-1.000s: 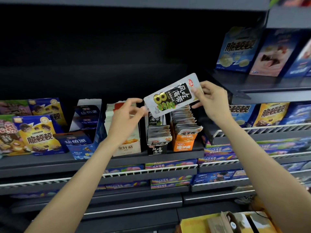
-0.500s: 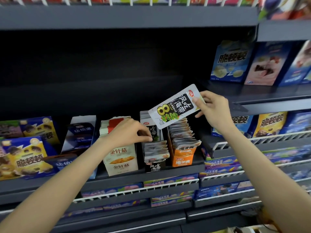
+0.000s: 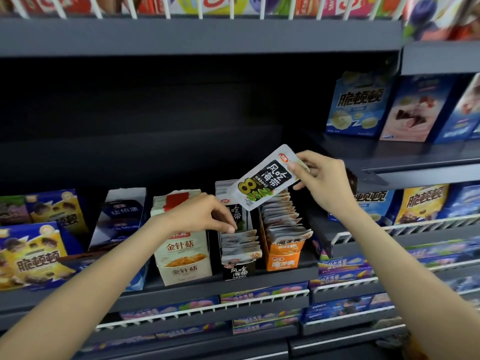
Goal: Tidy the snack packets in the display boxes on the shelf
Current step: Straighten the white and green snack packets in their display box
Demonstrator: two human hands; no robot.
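Hands: right (image 3: 320,178) pinches packet (image 3: 265,179); left (image 3: 205,215) fingers black box's (image 3: 237,270) packets.

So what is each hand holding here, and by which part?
Right hand pinches the loose packet by its top corner. Left hand fingers packets inside the black box.

Left hand (image 3: 205,216) covers the black display box's (image 3: 237,270) rear packets; its fingertips (image 3: 228,228) are buried among them. Top-shelf packs (image 3: 220,2) cut off above, lower-shelf labels (image 3: 262,294) blurred.

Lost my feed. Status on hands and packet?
Right hand pinches loose packet above black display box. Left hand fingers on packets inside. Nothing blocking.
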